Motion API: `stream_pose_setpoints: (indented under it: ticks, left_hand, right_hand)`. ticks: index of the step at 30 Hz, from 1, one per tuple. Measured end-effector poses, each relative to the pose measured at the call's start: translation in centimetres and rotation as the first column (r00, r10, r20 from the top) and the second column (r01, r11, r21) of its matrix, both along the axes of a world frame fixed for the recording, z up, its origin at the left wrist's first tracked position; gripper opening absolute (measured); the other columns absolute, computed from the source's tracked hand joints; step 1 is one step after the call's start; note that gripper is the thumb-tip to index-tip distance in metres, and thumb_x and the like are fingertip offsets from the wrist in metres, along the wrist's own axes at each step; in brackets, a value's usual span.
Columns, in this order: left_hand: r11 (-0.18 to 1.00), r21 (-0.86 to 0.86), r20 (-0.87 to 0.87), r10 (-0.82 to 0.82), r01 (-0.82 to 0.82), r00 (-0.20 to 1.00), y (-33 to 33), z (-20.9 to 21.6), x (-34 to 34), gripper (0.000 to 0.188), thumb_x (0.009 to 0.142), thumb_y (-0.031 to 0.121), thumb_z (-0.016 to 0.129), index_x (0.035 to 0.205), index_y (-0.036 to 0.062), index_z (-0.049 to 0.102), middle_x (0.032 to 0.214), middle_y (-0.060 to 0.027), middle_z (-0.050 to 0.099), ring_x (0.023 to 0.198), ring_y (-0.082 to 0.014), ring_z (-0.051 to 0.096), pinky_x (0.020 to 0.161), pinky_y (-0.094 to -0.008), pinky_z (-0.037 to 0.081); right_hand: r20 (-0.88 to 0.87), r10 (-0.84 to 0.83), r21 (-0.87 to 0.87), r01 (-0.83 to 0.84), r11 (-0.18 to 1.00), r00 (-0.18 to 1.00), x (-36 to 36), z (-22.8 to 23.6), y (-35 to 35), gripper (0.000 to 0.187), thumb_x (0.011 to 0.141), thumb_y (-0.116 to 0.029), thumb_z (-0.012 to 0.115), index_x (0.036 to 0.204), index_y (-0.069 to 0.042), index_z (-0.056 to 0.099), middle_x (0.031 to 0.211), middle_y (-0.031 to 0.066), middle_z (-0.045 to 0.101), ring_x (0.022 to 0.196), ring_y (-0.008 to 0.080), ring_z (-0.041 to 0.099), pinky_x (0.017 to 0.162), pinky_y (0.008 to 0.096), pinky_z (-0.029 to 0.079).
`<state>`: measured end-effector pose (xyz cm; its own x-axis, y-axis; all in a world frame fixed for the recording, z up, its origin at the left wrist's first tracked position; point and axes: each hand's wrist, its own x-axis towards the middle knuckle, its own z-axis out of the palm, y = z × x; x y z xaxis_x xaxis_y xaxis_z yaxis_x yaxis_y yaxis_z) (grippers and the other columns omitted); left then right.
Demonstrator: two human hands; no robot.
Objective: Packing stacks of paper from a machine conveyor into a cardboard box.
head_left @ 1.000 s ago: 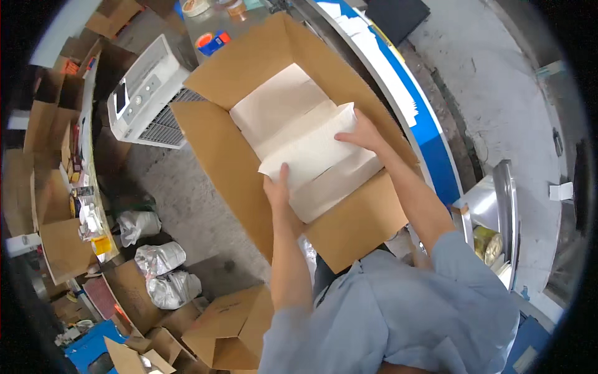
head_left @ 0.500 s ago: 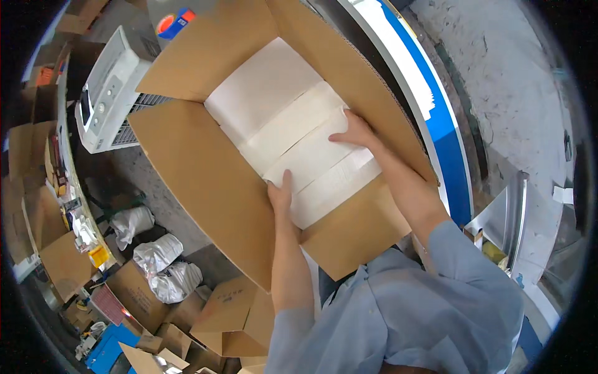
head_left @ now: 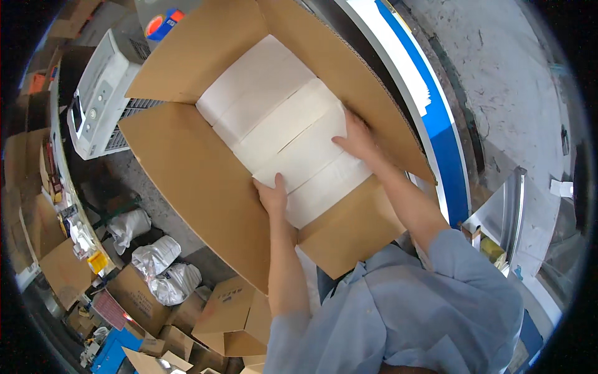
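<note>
Inside the big cardboard box (head_left: 187, 181) in front of me, seen from my head camera, lie white flat packs in a row, and both my hands are down on them. My left hand (head_left: 273, 198) rests at the near left edge of the nearest white pack (head_left: 324, 190), fingers together and pointing into the box, thumb hidden under the palm side; it presses flat rather than clamping anything. My right hand (head_left: 356, 138) lies on the far right side of the same layer, against the box's right wall, fingers slightly spread and laid flat on the white surface. The nearest pack sits between my two hands, touching both.

I count four white bands across the box floor, side by side, filling it from the far end to the near flap. The box has four flaps folded outward.

To the left, beyond the box, stands one white machine (head_left: 99, 100) with a vent grille. Lower left, on the floor, lie three white plastic bags (head_left: 165, 271) near several smaller cardboard boxes (head_left: 230, 311).
</note>
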<state>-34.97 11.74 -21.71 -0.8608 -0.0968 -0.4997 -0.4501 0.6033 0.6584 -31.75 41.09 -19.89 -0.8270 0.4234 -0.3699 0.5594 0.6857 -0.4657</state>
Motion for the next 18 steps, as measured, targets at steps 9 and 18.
stream_pose_setpoints:
  ticks: [9, 18]
  left_hand:
    - [0.948, -0.269, 0.071, -0.159, 0.172, 0.985, 5.6, 3.7, 3.0, 0.097, 0.085, 0.034, 0.07, 0.151, -0.009, 0.013, 0.15, -0.0421, 0.02, 0.139, -0.0522, 0.027, 0.115, -0.0507, 0.028]
    - [0.981, -0.167, -0.088, -0.109, 0.093, 0.99, 1.1, 6.3, 4.9, 0.088, 0.087, 0.035, 0.068, 0.149, -0.0087, 0.023, 0.151, -0.0388, 0.023, 0.143, -0.0488, 0.024, 0.117, -0.05, 0.025]
  right_hand:
    - [0.241, 0.062, 0.1, -0.089, 0.991, 0.968, 0.8, 3.6, -4.6, 0.091, 0.082, -0.038, 0.075, 0.148, 0.001, 0.026, 0.15, 0.0306, 0.029, 0.14, 0.0449, 0.031, 0.109, 0.0541, 0.036]
    - [0.19, 0.374, 0.164, -0.404, 0.9, 0.908, 2.9, -0.4, -11.9, 0.095, 0.079, -0.04, 0.076, 0.15, 0.0, 0.027, 0.153, 0.0394, 0.016, 0.143, 0.0551, 0.016, 0.112, 0.0572, 0.03]
